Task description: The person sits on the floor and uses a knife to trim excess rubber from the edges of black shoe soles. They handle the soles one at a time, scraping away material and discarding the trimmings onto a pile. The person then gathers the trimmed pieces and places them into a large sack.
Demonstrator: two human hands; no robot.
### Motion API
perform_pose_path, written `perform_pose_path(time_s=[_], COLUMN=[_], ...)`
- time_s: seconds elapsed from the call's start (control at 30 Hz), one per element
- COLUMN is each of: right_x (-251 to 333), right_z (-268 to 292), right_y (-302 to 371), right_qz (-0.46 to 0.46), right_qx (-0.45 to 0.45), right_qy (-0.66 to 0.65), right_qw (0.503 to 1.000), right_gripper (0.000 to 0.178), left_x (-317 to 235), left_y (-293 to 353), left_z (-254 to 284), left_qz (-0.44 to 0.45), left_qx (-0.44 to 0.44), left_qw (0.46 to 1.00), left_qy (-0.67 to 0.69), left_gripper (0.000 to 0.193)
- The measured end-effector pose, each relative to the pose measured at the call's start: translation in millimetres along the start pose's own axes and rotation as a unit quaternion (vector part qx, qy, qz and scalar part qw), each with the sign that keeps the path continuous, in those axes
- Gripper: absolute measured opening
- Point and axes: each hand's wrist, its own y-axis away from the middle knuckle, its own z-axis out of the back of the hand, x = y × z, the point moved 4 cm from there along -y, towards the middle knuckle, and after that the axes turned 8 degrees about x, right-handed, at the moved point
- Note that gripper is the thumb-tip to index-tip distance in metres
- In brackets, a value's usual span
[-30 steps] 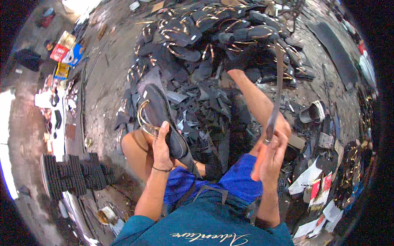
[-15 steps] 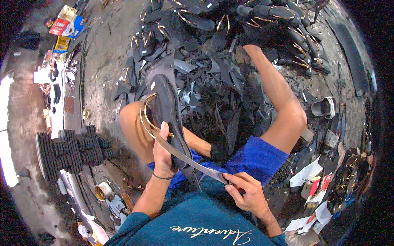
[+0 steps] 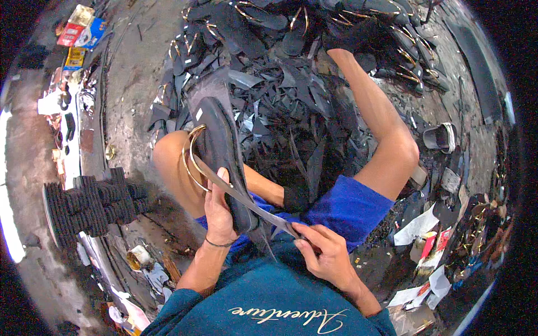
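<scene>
In the head view, the person's left hand is wrapped around the lower part of a black sandal, with the thumb lying over its top face. The sandal is held up over the lap, between the bent knees, its rounded end pointing away from the body. Its sole is long and smooth-edged with a matte surface, and a small white rectangular label sits near the far end. Thin, glossy gold straps bow out in loops on its left side. A thin, dull grey sheet lies behind the sole, its ragged edges showing beyond the far end and below the heel.

The right hand is closed, thumb and fingers pinching the near end of a blade, a long, narrow, gently curved strip of smooth grey metal. The blade slants across the sandal toward the left thumb and the straps; whether it touches the sole I cannot tell.

Past the lap spreads a heap of dark scraps, thin and flat, with angular, pointed outlines. Beyond them lie more black sandals with shiny gold straps. A block of ridged black stacks is on the left, and on the right a dark slipper rests on the rough, stained floor.
</scene>
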Motion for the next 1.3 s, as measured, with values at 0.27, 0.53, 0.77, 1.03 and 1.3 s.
perform_pose_path(time_s=[0.27, 0.53, 0.77, 1.03, 1.3], right_x=[-4.0, 4.1, 7.3, -63.7, -21.4], right_z=[-24.4, -35.9, -30.5, -1.7, 18.8], right_y=[-55.0, -114.6, -169.5, -331.7, -168.4], right_qz=[0.041, 0.152, 0.137, 0.031, -0.002], right_qx=[-0.048, -0.169, -0.177, -0.223, -0.076], right_qy=[-0.005, 0.042, 0.053, 0.009, -0.299], right_qw=[0.998, 0.973, 0.973, 0.974, 0.951], right_gripper=[0.030, 0.040, 0.041, 0.034, 0.025], left_x=[-7.2, -26.8, -25.0, 4.0, 20.7], left_y=[9.6, 13.6, 21.2, 47.6, 4.0], left_z=[-16.8, -46.1, -53.7, -25.5, -50.1], left_qz=[-0.006, -0.029, -0.011, 0.015, -0.088], left_qx=[-0.020, 0.033, -0.012, 0.142, 0.206], left_qw=[1.000, 0.999, 1.000, 0.989, 0.967], left_qy=[-0.008, -0.013, -0.008, -0.028, -0.120], left_gripper=[0.035, 0.042, 0.042, 0.029, 0.044])
